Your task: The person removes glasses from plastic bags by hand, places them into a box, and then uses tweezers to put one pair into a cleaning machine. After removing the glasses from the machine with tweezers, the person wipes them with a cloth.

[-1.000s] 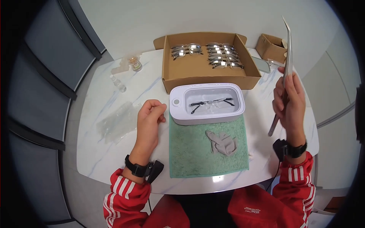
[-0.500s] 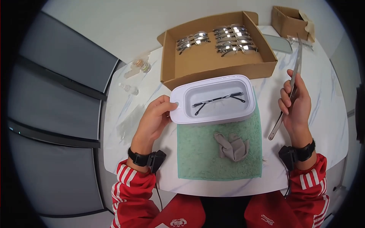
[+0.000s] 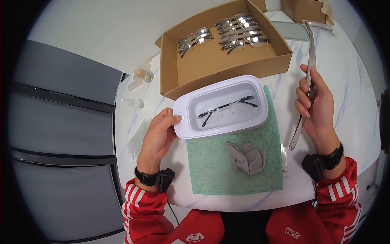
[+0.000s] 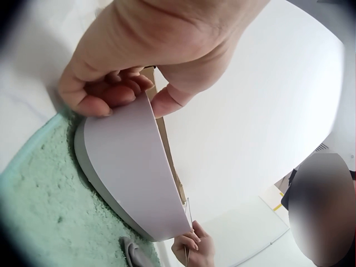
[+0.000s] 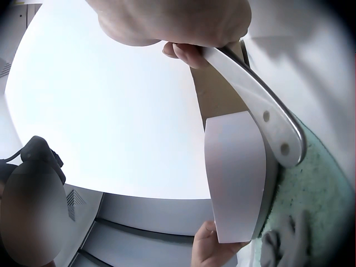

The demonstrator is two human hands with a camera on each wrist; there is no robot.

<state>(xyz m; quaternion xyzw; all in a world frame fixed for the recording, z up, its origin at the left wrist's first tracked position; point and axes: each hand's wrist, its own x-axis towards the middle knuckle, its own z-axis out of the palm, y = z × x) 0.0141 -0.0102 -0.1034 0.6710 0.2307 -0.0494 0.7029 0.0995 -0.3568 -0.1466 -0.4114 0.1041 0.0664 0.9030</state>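
A white oblong tub (image 3: pixel 187 129) with a round button at its left end holds rimless glasses (image 3: pixel 223 107) with dark temples. My left hand (image 3: pixel 156 136) is at that end, thumb on the button. The left wrist view shows this hand (image 4: pixel 150 50) with the thumb at the top edge of the tub (image 4: pixel 130 161) and curled fingers against its side. My right hand (image 3: pixel 320 110) grips long metal tweezers (image 3: pixel 311 49), bent tips up, away to the right of the tub. In the right wrist view their handle end (image 5: pixel 272 119) sticks out below the hand (image 5: pixel 178 22).
Behind the tub, a cardboard box (image 3: pixel 227 67) holds two rows of glasses. A green towel (image 3: pixel 211 173) with a crumpled grey cloth (image 3: pixel 251 160) lies in front. Small bottles (image 3: pixel 136 103) and clear plastic (image 3: pixel 138 136) are at left, a mirror-like panel (image 3: pixel 290 31) and smaller box (image 3: pixel 308 10) at back right.
My left hand has come from beside the tub onto its button end. The tub now sits tilted clockwise-to-anticlockwise in view as the head view has turned. My right hand still holds the tweezers.
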